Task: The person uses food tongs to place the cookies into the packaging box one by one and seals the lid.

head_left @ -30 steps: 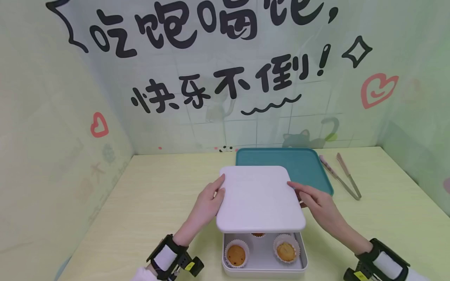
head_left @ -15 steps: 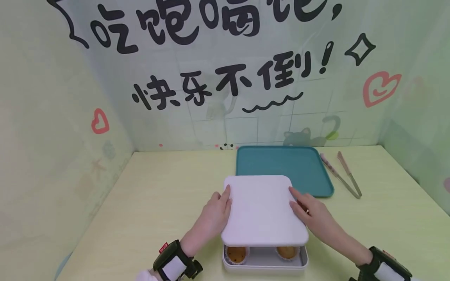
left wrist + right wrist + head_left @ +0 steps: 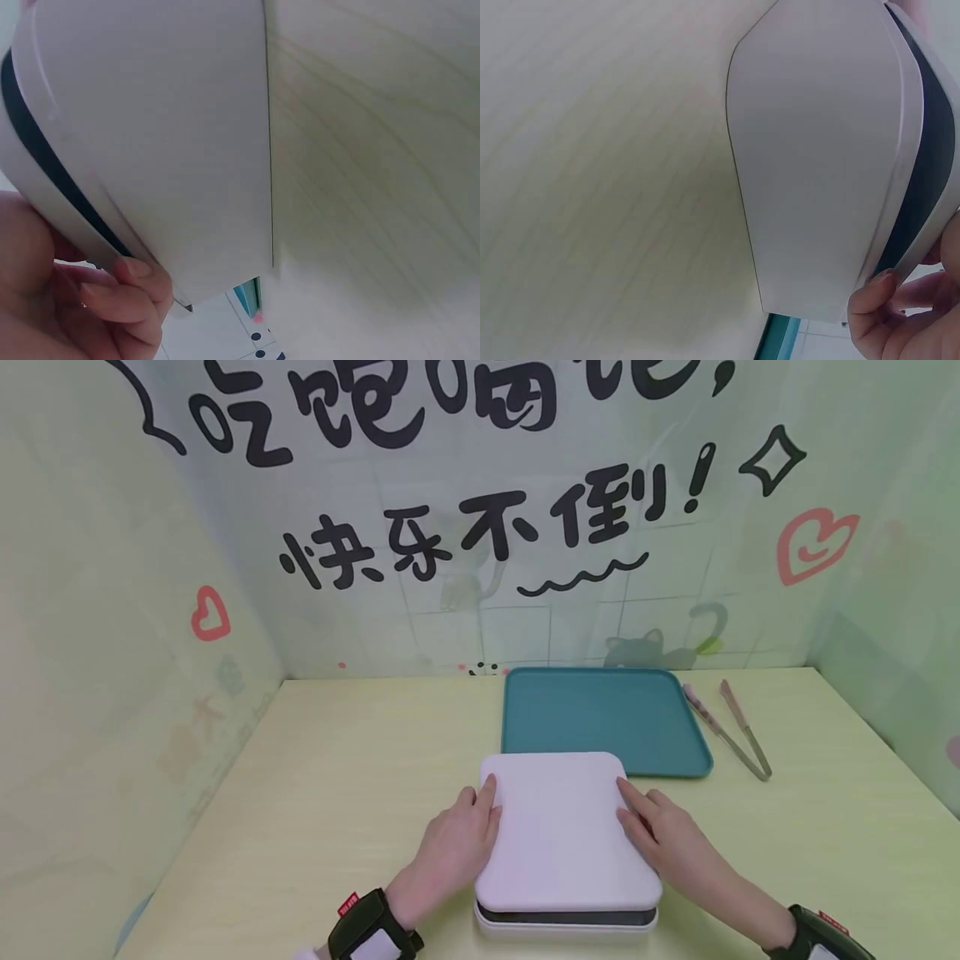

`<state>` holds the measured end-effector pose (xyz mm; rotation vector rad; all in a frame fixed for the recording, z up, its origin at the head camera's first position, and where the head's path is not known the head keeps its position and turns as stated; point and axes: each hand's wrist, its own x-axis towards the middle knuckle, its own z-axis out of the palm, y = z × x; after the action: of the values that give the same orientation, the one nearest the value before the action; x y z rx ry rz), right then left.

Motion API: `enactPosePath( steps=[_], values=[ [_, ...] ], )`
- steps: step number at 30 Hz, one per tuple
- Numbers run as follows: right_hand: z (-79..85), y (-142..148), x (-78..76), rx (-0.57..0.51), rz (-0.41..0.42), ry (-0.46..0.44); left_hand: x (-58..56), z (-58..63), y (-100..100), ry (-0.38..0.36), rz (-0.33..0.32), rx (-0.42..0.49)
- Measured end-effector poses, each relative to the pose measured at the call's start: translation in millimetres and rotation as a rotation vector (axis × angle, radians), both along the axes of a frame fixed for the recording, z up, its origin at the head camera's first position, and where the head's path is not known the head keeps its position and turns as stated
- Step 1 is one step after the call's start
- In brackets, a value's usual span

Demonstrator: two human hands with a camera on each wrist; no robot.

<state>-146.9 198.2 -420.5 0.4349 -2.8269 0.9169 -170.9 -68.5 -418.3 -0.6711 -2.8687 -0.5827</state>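
A white square lid (image 3: 562, 835) lies over a white box (image 3: 566, 929), its near edge slightly raised so that a dark gap shows between the two. My left hand (image 3: 457, 839) grips the lid's left edge, index finger along the top. At the opposite edge my right hand (image 3: 663, 835) holds the lid in the same way. In the left wrist view, curled fingertips (image 3: 135, 289) sit at the seam under the lid. The right wrist view has fingertips (image 3: 874, 300) at the seam on its side. The inside of the box is hidden.
Behind the box a teal tray (image 3: 592, 714) lies flat on the pale wooden table (image 3: 360, 760). Metal tongs with pinkish handle ends (image 3: 731, 735) lie to the right of the tray. A printed backdrop (image 3: 420, 635) rises along the table's back edge.
Both hands have brought the lid down and nearer to me over the box. The small cakes in paper cups that showed at the front of the box are now covered.
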Motion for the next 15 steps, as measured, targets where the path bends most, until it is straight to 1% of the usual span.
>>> enactPosePath(
  steps=[4,7,15],
  values=[
    [-1.6,-0.7,2.3,0.020,-0.005,0.024,3.5,-0.2,-1.3,-0.010,-0.001,-0.010],
    [-0.2,-2.2,5.7,0.033,-0.010,0.022,5.9,-1.1,-2.0,-0.018,0.002,-0.017],
    [2.0,-7.7,13.5,0.107,-0.060,-0.068,8.0,-4.5,-3.8,-0.017,-0.011,-0.010]
  ],
)
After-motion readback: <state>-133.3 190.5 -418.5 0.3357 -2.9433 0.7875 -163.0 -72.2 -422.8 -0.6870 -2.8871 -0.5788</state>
